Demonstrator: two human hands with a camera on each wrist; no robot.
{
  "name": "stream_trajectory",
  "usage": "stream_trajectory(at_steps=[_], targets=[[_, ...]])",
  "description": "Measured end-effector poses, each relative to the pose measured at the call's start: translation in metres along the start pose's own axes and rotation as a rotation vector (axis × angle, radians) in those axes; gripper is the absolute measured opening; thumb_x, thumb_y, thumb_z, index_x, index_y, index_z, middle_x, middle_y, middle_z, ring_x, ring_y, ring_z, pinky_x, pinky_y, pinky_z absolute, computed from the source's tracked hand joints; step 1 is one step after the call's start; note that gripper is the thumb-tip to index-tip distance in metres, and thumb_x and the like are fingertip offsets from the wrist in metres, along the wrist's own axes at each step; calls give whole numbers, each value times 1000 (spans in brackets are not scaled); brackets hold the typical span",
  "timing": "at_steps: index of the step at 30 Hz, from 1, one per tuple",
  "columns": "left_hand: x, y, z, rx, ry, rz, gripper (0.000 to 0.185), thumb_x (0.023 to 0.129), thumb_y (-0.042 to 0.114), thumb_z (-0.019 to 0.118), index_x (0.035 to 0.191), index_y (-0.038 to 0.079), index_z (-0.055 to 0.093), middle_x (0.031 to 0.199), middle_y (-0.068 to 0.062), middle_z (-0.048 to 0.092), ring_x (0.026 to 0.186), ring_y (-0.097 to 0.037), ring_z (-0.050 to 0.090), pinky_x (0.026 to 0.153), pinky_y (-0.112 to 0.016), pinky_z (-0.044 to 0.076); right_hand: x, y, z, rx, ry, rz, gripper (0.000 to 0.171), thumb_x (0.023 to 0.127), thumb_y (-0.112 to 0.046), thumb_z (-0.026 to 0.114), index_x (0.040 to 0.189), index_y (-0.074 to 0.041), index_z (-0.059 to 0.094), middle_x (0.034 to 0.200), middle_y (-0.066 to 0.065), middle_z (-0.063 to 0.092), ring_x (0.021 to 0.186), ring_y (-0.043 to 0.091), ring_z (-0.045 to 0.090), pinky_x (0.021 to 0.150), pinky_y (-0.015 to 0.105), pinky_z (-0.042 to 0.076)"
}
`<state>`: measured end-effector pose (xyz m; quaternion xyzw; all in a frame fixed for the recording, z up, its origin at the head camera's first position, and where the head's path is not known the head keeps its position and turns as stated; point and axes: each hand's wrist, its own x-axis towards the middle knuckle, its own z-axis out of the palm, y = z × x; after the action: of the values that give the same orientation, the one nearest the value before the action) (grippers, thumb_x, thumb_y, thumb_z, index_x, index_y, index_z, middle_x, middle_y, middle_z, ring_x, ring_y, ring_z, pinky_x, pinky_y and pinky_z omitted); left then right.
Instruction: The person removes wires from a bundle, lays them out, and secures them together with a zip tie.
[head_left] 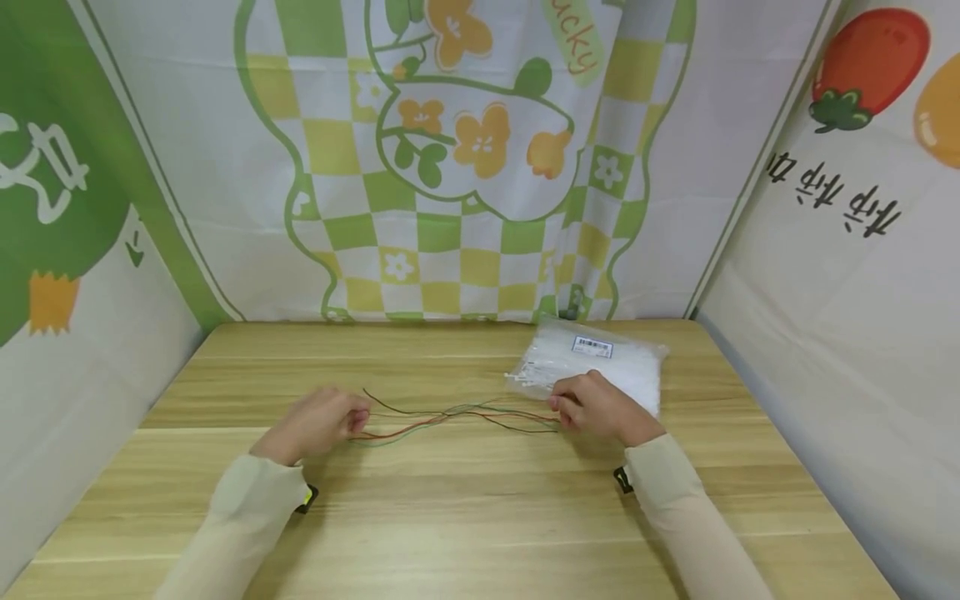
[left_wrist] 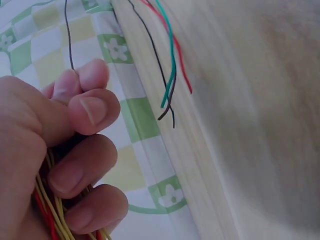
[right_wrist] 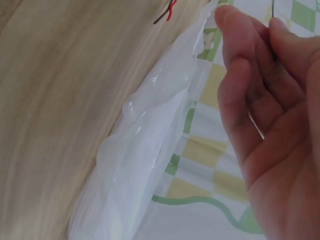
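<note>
Wooden worktop (head_left: 465, 500) carried thin coloured wires (head_left: 450, 417) at centre (bag (head_left: 600, 362) at two o'clock); left hand (head_left: 318, 421) and right hand (head_left: 596, 408) pinched their ends. Straightening seemed underway; bundling probably followed.

In the head view the left hand (head_left: 318, 422) covers the near ends of the wires (head_left: 450, 417), and the right hand (head_left: 600, 408) hides the front corner of the plastic bag (head_left: 600, 362). The bag's label (head_left: 592, 347) is too small to read. The right wrist view cuts the bag off at the bottom edge.
</note>
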<state>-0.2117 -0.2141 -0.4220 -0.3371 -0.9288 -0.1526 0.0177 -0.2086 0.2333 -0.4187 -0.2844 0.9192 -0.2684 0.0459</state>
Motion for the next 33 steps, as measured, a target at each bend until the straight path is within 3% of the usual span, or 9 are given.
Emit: stream_trajectory(at_steps=[4,9,18,24,29,33], targets=[[-3,1,3,20,-35,-61,36,94,-9,57,74,21,57,67,12,49,61,-4,40,60,-22,35,5,1,4,-25,-21,3,34,110,-15,57,77,-13,65,59,-12,51,51,0,42,62,21,44],[-5,4,5,-28,-80,-96,32,102,-3,54,79,18,61,71,10,53,62,-5,42,62,-24,38,9,1,7,-54,-47,6,32,109,-14,58,79,-10,68,59,-11,54,51,1,46,63,23,47],[-4,3,9,-9,-119,-98,29,104,8,58,78,21,62,71,11,53,61,-4,39,59,-24,33,16,3,14,-84,-75,-23,31,108,-14,60,79,-12,69,59,-11,52,52,1,45,64,22,46],[-4,3,10,-59,-125,-141,30,107,12,55,83,22,70,82,8,69,59,-5,39,57,-25,33,20,1,16,-98,-95,-15,30,108,-16,61,79,-13,70,59,-10,53,51,2,43,60,22,44],[-6,2,6,-90,-122,-156,27,109,16,55,87,18,71,74,7,59,60,-7,40,60,-26,36,22,-2,17,-103,-108,9,30,108,-16,61,80,-14,71,59,-9,55,50,3,45,56,21,43],[-7,2,2,-79,-100,-175,17,108,19,60,102,12,74,75,7,60,63,-8,46,62,-27,40,22,-5,17,-115,-112,32,32,108,-18,62,77,-14,68,59,-9,54,49,3,45,56,21,42]])
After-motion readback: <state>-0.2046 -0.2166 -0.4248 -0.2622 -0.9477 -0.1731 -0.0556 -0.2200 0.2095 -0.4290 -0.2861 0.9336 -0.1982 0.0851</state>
